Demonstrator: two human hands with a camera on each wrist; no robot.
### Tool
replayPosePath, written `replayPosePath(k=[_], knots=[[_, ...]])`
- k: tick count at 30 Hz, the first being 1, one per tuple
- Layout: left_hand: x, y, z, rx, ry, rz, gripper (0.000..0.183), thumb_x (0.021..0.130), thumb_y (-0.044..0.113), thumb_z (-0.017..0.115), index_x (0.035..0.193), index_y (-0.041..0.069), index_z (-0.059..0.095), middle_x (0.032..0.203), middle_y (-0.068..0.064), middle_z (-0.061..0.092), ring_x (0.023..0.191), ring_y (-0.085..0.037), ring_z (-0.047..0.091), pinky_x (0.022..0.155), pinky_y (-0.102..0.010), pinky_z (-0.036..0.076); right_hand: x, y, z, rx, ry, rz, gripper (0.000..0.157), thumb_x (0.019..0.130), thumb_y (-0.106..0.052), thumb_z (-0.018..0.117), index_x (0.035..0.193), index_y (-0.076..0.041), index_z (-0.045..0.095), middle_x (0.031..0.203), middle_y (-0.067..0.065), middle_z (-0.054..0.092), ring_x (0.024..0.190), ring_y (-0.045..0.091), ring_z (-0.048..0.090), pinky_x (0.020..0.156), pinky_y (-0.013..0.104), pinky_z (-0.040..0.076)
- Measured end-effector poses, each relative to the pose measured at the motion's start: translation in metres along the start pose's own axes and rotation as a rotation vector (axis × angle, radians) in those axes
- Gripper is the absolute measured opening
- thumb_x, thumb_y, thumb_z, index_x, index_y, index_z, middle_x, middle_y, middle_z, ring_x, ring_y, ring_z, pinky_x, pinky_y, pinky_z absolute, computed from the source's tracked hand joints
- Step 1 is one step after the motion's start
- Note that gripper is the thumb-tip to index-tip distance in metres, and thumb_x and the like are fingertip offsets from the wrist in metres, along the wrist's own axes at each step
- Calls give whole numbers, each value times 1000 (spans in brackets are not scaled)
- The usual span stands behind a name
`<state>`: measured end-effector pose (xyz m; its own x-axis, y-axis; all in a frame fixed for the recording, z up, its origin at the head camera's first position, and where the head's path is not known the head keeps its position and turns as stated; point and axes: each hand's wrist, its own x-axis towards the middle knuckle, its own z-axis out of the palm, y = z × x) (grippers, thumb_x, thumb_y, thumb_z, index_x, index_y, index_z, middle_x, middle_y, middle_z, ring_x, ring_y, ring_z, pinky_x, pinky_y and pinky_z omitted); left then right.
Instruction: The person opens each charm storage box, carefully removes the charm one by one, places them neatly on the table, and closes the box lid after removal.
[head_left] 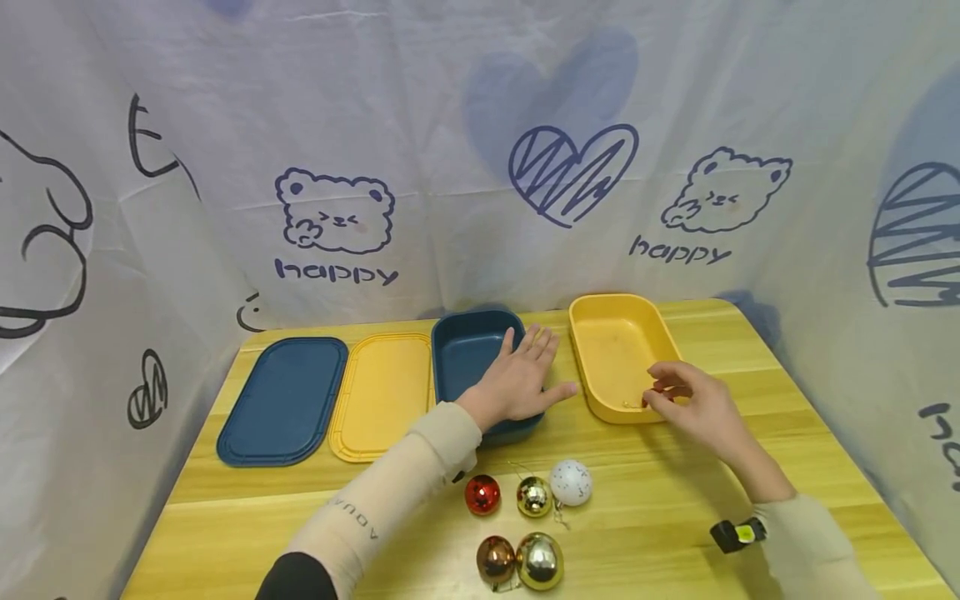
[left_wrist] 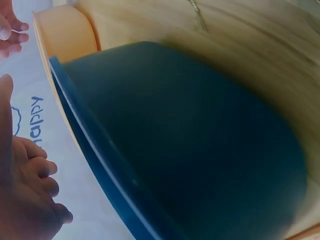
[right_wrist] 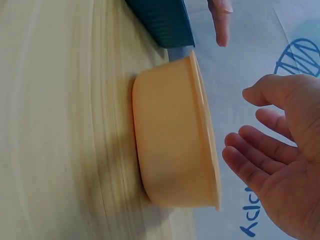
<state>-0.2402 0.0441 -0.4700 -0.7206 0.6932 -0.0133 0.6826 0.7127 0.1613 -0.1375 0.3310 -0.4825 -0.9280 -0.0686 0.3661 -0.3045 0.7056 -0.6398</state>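
My left hand [head_left: 521, 379] is over the dark blue box [head_left: 468, 367], fingers straight and spread, nothing held. In the left wrist view the blue box's wall [left_wrist: 180, 135] fills the middle, and that hand [left_wrist: 30, 190] shows at the left edge. At the near right corner of the yellow box [head_left: 615, 354], my right hand [head_left: 701, 412] hovers with thumb and fingers apart. A shiny red ball ornament [head_left: 661, 388] shows between its fingers, mostly hidden, apparently inside the box. From the right wrist, the hand [right_wrist: 280, 155] looks empty above the rim.
In front of the boxes lie a red ball [head_left: 482, 495], a small gold ball [head_left: 534, 497], a white speckled ball [head_left: 571, 482], a brown ball [head_left: 496, 559] and a larger gold ball [head_left: 539, 561]. Blue [head_left: 285, 400] and yellow [head_left: 384, 396] lids lie flat at left.
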Motion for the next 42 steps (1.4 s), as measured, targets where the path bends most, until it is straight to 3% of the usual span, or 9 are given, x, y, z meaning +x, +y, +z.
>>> replayPosePath(k=[6,10,18,29,42], knots=[[10,9,1,40,-14,2,93,106,74,28,170,8,14,178,-10,11,166,-27,2,133,-58,2,4,8,-5,-23,3,39,35,93,-10,81,124,1,70,112,21,76,96,34,74,82,22,60],[16,12,2,33,-26,-8,93,105,74,29,170,9,14,178,-9,10,166,-27,1,133,-58,3,7,13,-6,-34,2,36,36,92,-9,80,125,2,69,115,23,74,100,38,73,84,17,57],[28,14,5,47,-42,-26,95,104,75,29,170,8,14,178,-9,11,166,-27,1,133,-58,6,11,19,-10,-33,-56,90,41,92,-8,81,128,5,67,119,27,72,106,43,71,89,51,61],[37,21,10,59,-65,-24,94,104,75,30,170,9,17,178,-10,15,166,-29,5,133,-58,6,17,21,-12,-51,-125,158,42,91,-9,82,127,5,67,125,30,68,108,46,72,87,48,63],[36,25,18,71,-89,-27,93,104,76,27,170,11,16,178,-8,15,167,-29,6,133,-58,5,24,18,-8,-70,-200,213,44,91,-12,83,128,4,67,130,31,65,113,48,69,83,45,65]])
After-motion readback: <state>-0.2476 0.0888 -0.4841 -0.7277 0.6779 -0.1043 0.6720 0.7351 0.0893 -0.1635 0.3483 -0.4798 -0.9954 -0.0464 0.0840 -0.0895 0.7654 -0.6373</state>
